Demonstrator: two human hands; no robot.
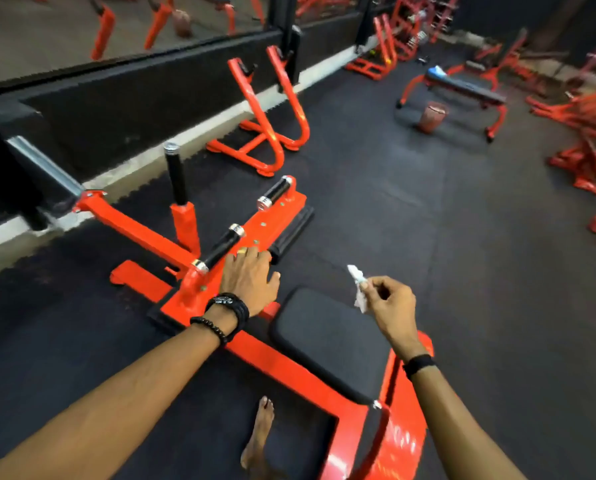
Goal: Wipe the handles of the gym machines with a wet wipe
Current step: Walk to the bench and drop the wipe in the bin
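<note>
above the black padded seat (327,344) of the orange steel machine (289,368), the right hand (390,303) pinches one crumpled white wet wipe (358,289). three black grip handles: near (220,247), far (275,192), upright (176,174). left hand (249,278) rests flat, fingers relaxed, beside the near one.

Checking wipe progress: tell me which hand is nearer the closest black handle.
Left. The left hand rests beside the black handle; the right hand holds the wipe off to its right.

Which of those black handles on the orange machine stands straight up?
The tall black handle on the orange post, farthest from the left hand. The two chrome-capped handles lie nearly flat along the orange plate.
</note>
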